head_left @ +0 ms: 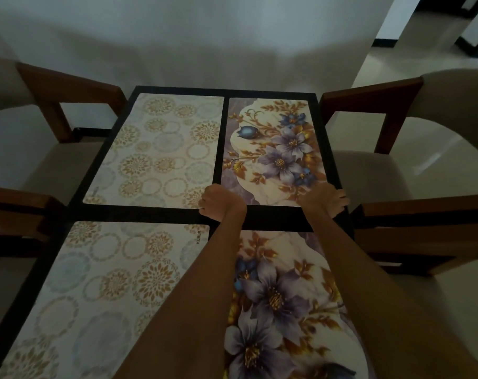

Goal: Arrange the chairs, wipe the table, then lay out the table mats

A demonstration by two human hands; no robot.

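Four table mats lie on the black table [273, 218]. Two pale circle-patterned mats lie on the left, one far [156, 149] and one near [95, 291]. On the right are two purple floral mats, one far [276, 149] and one near [276, 296], the near one partly under my forearms. My left hand [220, 201] has curled fingers and grips the far floral mat's near left corner. My right hand [326, 199] rests with spread fingers on that mat's near right corner, at the table's right edge.
Wooden chairs with pale cushions stand close to the table: two on the left [55, 105] [16, 214] and two on the right [396, 110] [423, 228]. A white wall lies behind the table. Tiled floor opens at the back right [412, 50].
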